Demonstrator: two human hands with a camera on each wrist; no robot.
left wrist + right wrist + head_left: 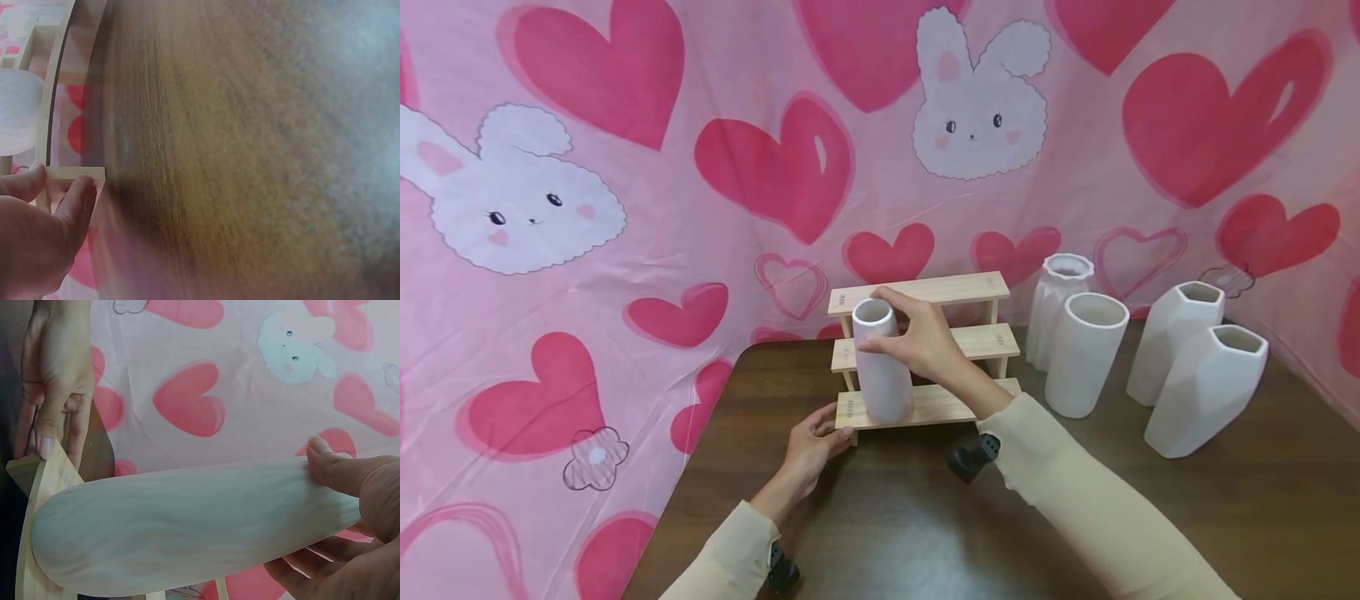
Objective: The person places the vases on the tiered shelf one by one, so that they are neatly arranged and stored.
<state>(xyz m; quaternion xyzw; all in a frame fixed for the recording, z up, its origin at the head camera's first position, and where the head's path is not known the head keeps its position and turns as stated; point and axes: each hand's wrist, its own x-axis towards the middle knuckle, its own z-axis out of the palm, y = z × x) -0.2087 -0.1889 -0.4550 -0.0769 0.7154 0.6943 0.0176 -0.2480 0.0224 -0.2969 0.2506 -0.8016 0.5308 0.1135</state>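
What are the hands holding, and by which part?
The right hand grips a white vase near its top. The left hand pinches the left end of the bottom wooden step.

Free tabletop [887, 521] in front of 3-tier shelf [946, 403], betw. forearms [1093, 496]; 4 vases [1084, 362] block R side, backdrop [737, 258] behind.

Dark brown wood-grain table [887, 517]: pale wooden three-step stand [985, 342] near the far edge;
Right of the stand: white ribbed vase with scalloped rim [1051, 321]; smooth white cylindrical vase [1084, 371]; white faceted vase [1171, 343]; nearer, a matching faceted vase [1202, 400]; all upright;
Stand's lowest board [940, 404]: round white vase with wavy-textured wall [886, 387], base toward the left end
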